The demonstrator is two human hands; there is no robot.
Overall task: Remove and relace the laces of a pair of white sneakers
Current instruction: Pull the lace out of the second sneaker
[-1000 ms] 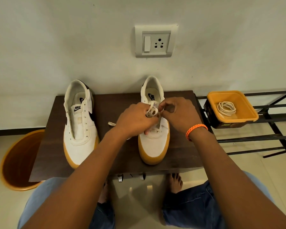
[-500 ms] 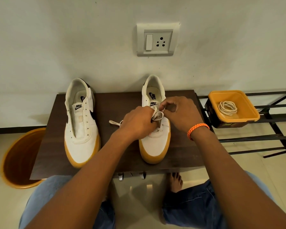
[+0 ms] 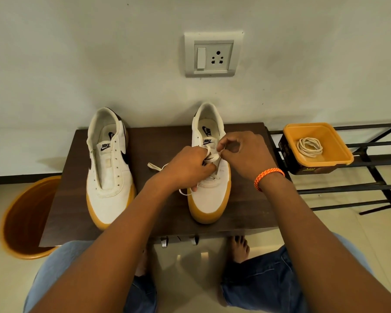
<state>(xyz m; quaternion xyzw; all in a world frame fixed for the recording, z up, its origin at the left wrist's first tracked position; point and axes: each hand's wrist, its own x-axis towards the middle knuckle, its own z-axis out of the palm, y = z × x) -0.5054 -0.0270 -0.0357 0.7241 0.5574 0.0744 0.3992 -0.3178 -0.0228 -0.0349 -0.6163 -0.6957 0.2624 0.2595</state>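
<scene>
Dark wood table point(image 3: 246, 213) w/ 2 white Nike sneakers. Right sneaker point(image 3: 209, 199): left hand point(image 3: 185, 168) & right hand point(image 3: 244, 154) both pinch its white lace point(image 3: 212, 157) over the tongue. Unlaced sneaker point(image 3: 108, 177) left of left hand. Orange tub point(image 3: 339, 141) w/ coiled lace point(image 3: 309, 146) right of right hand.

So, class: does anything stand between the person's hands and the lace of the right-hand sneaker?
Nothing visible does. Both the left hand and the right hand already grip the lace directly above the sneaker, fingers curled round it.
</scene>
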